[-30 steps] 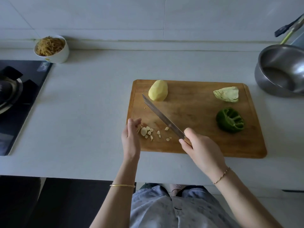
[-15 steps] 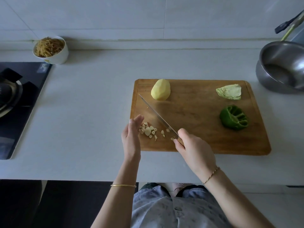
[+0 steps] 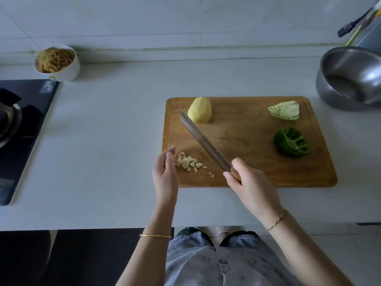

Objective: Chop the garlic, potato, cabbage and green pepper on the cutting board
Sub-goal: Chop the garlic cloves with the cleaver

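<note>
A wooden cutting board (image 3: 247, 166) lies on the white counter. Chopped garlic pieces (image 3: 188, 163) sit at its near left corner. A peeled potato (image 3: 200, 110) stands at the far left, a cabbage wedge (image 3: 285, 110) at the far right, and a hollowed green pepper (image 3: 291, 142) below the cabbage. My right hand (image 3: 250, 185) grips the wooden handle of a long knife (image 3: 203, 142), whose blade points up-left toward the potato. My left hand (image 3: 165, 175) is upright at the board's left edge, fingers apart, just beside the garlic.
A steel bowl (image 3: 350, 77) stands at the far right, with utensils (image 3: 358, 21) behind it. A white bowl of shredded food (image 3: 56, 62) sits at the back left. A black stovetop (image 3: 22, 129) fills the left side. The counter's front edge is near my body.
The knife blade has swung away from the garlic, its tip now close to the potato. My left hand stays by the garlic, which now lies in a tighter pile.
</note>
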